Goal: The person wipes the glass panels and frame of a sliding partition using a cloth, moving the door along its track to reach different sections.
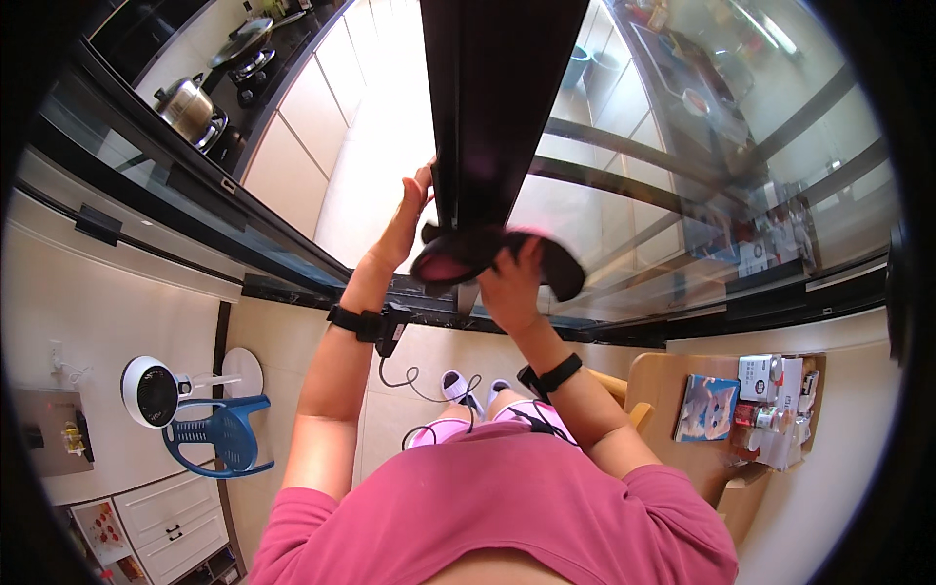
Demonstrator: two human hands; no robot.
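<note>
A dark sliding-door frame [504, 95] rises straight in front of me. My right hand [512, 289] presses a black and pink cloth [561, 265] against the frame's face, its fingers spread over the fabric. The cloth is bunched and blurred, and part of it hangs out on either side of the hand. Against the frame's left edge rests my left hand [409, 216], thumb raised, holding nothing I can see; its fingertips are partly hidden by the edge. Both wrists wear black straps, the left one with a small box and cable.
Clear glass door panel [621, 212] lies right of the frame. Through the opening at left stand a steel pot [186, 110] and a lidded pan [243, 42] on a stove. Behind are a white fan [150, 391], a blue chair [227, 439] and a wooden table [651, 409] with packages.
</note>
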